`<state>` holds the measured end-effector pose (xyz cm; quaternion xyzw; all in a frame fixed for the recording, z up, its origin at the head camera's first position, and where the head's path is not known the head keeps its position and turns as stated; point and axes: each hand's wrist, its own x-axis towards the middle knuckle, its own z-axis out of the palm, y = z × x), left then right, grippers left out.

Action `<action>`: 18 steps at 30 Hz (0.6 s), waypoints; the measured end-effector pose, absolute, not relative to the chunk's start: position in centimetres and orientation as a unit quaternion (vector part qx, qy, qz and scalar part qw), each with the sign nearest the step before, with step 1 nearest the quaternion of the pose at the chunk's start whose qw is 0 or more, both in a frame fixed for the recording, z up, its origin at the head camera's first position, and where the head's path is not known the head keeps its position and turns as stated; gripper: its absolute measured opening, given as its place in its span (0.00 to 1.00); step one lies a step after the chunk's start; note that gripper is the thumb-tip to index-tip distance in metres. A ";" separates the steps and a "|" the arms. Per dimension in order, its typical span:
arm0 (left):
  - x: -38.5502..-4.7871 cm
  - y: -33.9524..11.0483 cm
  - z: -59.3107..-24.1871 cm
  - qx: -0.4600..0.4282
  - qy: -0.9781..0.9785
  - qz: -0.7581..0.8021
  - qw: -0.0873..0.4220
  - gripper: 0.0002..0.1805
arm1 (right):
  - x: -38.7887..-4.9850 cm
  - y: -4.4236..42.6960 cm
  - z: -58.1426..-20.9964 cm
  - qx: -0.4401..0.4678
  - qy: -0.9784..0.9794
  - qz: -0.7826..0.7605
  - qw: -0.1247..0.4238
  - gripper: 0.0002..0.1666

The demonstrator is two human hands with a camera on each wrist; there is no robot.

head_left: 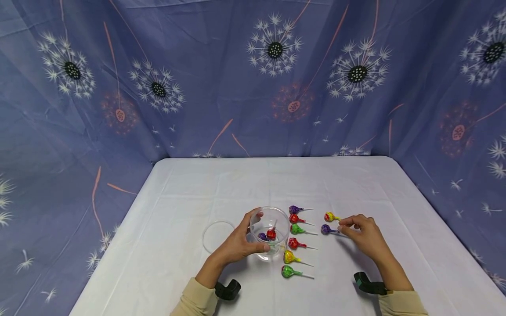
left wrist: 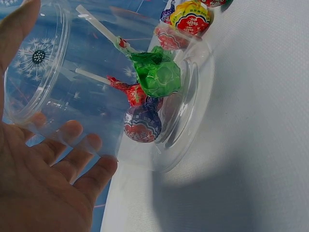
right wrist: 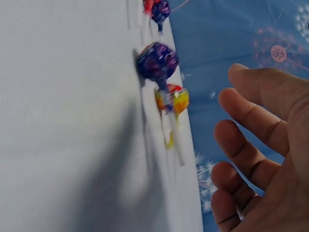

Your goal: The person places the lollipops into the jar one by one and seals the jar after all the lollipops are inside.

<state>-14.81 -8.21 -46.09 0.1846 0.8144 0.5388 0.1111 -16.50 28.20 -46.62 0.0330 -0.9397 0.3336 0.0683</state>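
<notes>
My left hand [head_left: 233,246] grips a clear jar [head_left: 261,224], its mouth tipped toward the head camera. Through the jar wall, the left wrist view shows a green lollipop [left wrist: 159,77], a red one [left wrist: 136,94] and a purple one [left wrist: 143,124] inside. My right hand [head_left: 365,237] is beside the sticks of a purple lollipop [head_left: 326,229] and a yellow-red lollipop [head_left: 329,217] on the table. In the right wrist view the fingers of that hand [right wrist: 265,145] are loosely bent and apart, holding nothing, with the purple lollipop [right wrist: 157,62] nearby.
Several lollipops lie in a column right of the jar, from a purple one [head_left: 294,210] at the back to a green one [head_left: 288,271] in front. A clear ring [head_left: 204,237] lies left of the jar on the white table [head_left: 178,202]. Patterned blue cloth [head_left: 221,79] surrounds the table.
</notes>
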 end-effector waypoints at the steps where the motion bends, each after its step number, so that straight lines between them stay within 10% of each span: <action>1: -14.8 -8.2 -46.1 0.185 0.814 0.540 0.111 0.52 | -16.5 28.3 -46.8 0.032 -0.940 0.333 0.066 0.12; 18: -14.1 -8.1 -44.3 0.185 0.812 0.540 0.121 0.52 | -16.9 29.1 -48.9 0.010 -0.949 0.314 0.036 0.08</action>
